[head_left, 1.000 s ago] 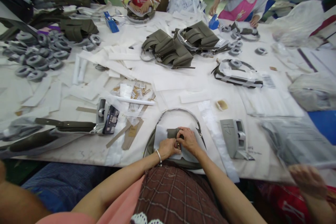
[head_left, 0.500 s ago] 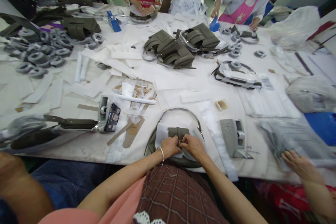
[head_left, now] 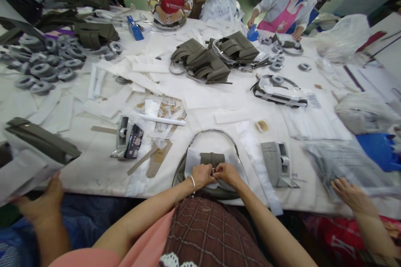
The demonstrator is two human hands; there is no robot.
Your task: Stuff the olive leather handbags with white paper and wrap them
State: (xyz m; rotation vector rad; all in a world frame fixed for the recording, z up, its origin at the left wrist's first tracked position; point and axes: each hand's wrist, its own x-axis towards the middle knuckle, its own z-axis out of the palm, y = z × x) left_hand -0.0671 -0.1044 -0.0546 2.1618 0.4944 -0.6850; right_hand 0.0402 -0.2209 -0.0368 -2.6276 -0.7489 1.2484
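An olive handbag [head_left: 181, 171] lies at the table's front edge before me, its wrapped handle [head_left: 210, 130] arched away from me. A white sheet [head_left: 191, 159] covers part of its front, and an olive flap [head_left: 213, 158] shows above my fingers. My left hand [head_left: 203, 175], with a bracelet at the wrist, is closed at a small metal clasp [head_left: 213, 170] below the flap. From the other side my right hand [head_left: 228, 173] pinches the same clasp. The fingers hide most of the clasp, so its fastening cannot be made out.
Tape dispensers [head_left: 275, 164] stand on both sides of the bag. Left lie cardboard strips [head_left: 159, 158] and small packets [head_left: 166, 108]; farther back are olive bags [head_left: 200, 60] and grey rolls [head_left: 42, 69]. Co-workers' hands [head_left: 351, 192] work at right, left and across the table.
My hands stay at the clasp with little visible motion. At left, a co-worker's olive bag has shifted, and that person's hand now holds it with a white sheet. The view has shifted slightly.
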